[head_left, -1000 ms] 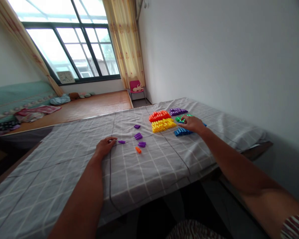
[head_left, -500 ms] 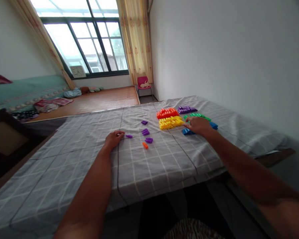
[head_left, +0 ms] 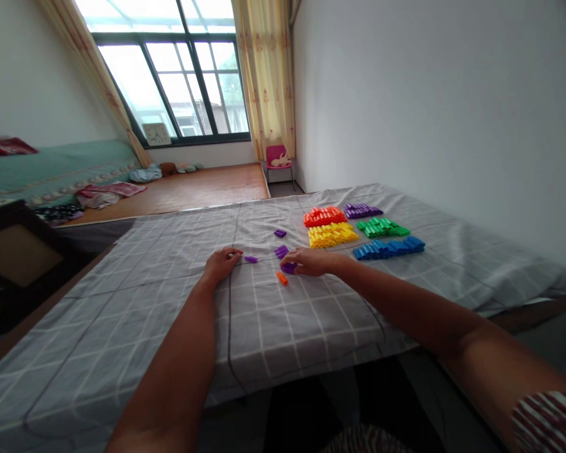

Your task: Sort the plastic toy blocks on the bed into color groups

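My left hand [head_left: 222, 264] rests on the checked cloth with its fingers loosely bent and apart, nothing visible in them. Just past its fingertips lies a single purple tube-like plastic piece [head_left: 251, 259]. My right hand [head_left: 311, 261] reaches in from the right, its thumb and fingers closed about a small group of purple pieces [head_left: 288, 268], which it partly covers. Directly behind that group lies another purple group [head_left: 281, 251], with a smaller one [head_left: 280, 233] farther back. An orange piece [head_left: 282, 278] lies in front of my right fingertips.
To the right, pieces are sorted by colour into piles: red-orange [head_left: 325, 216], yellow [head_left: 332, 234], purple [head_left: 362, 211], green [head_left: 383, 227] and blue [head_left: 389, 248]. A grey checked cloth [head_left: 170, 314] covers the table. A white wall [head_left: 429, 113] runs along the right side.
My right hand has moved left from the green and blue piles to the purple group near the orange piece. My left hand stays in place on the cloth. The view has shifted slightly.
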`<state>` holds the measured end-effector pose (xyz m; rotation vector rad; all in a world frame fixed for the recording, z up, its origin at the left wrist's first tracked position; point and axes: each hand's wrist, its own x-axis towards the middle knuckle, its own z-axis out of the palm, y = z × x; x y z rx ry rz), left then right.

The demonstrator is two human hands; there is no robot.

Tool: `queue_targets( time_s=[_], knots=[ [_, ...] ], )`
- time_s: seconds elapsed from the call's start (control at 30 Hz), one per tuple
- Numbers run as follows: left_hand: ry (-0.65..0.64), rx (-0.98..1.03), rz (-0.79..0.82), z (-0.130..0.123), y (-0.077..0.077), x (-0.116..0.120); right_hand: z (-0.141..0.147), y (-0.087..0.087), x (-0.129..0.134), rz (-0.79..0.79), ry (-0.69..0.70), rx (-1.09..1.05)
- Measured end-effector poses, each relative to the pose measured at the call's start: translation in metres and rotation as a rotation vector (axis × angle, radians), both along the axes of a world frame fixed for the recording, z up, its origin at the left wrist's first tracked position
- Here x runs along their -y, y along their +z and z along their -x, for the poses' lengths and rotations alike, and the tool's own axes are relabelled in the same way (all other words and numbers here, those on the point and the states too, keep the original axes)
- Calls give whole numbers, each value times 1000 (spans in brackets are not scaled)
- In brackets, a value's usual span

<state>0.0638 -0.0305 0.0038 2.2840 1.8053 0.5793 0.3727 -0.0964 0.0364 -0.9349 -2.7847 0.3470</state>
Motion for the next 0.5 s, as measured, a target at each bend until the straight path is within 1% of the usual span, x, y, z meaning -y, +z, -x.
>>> queue_targets(
  time_s=[0.1, 0.2, 0.3, 0.4, 0.5],
  knots=[
    [12, 6, 8, -2, 3, 2, -11, -2, -2, 37, -47, -38],
    [20, 14, 13, -3, 5, 4, -41, 2, -9, 13, -153, -90],
    [15, -2, 3, -2, 4, 4, -92, 17, -27, -24, -324, -163],
    [9, -18, -7, 0, 3, 2, -156, 29, -53, -27, -555, -213],
    [-5, -12, -14, 1, 0, -2, -217, 30, -80, -79, -819, -137]
  ],
)
